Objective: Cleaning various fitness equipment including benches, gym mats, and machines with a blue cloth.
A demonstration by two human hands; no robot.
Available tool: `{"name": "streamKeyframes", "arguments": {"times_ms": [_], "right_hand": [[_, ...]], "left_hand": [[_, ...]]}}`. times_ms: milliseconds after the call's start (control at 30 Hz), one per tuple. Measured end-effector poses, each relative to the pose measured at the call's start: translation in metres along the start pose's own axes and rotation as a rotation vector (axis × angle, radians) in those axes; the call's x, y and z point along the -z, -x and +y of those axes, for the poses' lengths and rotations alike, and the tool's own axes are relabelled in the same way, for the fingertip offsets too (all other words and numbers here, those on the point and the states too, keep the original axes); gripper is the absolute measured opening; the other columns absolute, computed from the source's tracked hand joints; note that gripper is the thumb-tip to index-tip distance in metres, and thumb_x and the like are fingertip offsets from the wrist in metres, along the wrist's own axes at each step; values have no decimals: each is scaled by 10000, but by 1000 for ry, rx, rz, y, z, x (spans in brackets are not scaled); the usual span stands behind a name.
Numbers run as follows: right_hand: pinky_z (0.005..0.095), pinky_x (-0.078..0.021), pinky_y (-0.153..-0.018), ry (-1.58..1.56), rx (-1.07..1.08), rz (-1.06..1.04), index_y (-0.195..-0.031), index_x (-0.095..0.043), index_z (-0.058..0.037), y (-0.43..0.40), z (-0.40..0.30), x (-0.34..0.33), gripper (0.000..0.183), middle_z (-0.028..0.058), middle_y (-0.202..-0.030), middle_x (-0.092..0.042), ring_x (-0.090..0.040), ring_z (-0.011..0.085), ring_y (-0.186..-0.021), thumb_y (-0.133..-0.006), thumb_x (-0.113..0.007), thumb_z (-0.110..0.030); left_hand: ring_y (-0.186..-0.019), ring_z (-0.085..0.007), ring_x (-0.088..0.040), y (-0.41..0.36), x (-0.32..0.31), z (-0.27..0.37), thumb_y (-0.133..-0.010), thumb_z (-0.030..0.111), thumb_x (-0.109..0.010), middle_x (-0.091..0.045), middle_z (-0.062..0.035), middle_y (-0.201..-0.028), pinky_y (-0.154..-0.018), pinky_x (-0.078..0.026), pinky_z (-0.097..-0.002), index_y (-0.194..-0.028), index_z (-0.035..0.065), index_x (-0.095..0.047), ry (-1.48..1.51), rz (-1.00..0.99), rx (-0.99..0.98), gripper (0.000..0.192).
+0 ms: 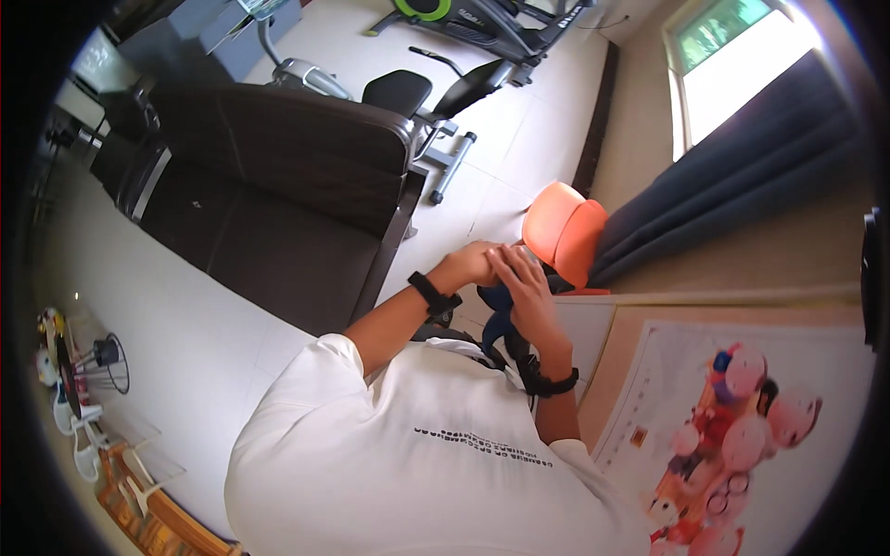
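My left hand [475,265] and my right hand [526,281] meet in front of my chest. The fingers of the right hand are stretched out and rest over the fingers of the left, which they partly hide. No object shows between them. A black band with a buckle or small device circles each wrist. Behind and below the hands there are dark blue and black shapes, too covered to name. Nearest beyond the right hand stands an orange chair [554,222].
A dark brown sofa [292,243] stands ahead to the left. Beyond are an exercise bike [396,94] and a black and green fitness machine [480,24]. To the right are a dark curtain [723,160] and a cartoon poster [737,431]. A wooden item [163,518] lies lower left.
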State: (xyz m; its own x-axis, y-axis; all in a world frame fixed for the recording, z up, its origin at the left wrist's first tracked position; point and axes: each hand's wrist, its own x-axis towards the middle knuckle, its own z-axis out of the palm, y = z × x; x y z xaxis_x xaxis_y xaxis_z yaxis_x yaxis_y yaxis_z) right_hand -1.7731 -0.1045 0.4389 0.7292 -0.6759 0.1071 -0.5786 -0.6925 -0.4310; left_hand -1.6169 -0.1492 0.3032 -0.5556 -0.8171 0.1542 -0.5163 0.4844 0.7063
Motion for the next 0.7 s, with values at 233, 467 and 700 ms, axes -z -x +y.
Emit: {"name": "streamKeyframes", "arguments": {"times_ms": [233,467,700], "right_hand": [[417,-419,-909,-286,-45,-306,-1319,-405,-118,-47,103,-72,710,245,-1162,-513,-508,408,-1037,-663,-474,145],[405,-452,-853,-185,-131,-611,-1205,-522,-49,-103,176,-188,547,231,-1050,-593,-562,370,-994,-679,-631,-152],[411,-454,-865,-39,-530,-1189,-1113,-595,-20,-140,220,-217,521,232,-1156,-562,-546,328,-1087,-700,-620,-336]], "left_hand": [[-914,-396,-573,57,47,-21,-734,247,-629,-596,-254,-945,-790,-453,-425,-1053,0,-453,174,-166,662,440],[-977,-376,-576,117,20,-109,-734,282,-647,-598,-245,-1015,-823,-455,-410,-1063,-6,-500,382,-83,973,462],[-1017,-422,-543,92,6,-146,-726,257,-615,-569,-289,-1055,-866,-437,-439,-1150,23,-450,321,-129,915,511]]}}
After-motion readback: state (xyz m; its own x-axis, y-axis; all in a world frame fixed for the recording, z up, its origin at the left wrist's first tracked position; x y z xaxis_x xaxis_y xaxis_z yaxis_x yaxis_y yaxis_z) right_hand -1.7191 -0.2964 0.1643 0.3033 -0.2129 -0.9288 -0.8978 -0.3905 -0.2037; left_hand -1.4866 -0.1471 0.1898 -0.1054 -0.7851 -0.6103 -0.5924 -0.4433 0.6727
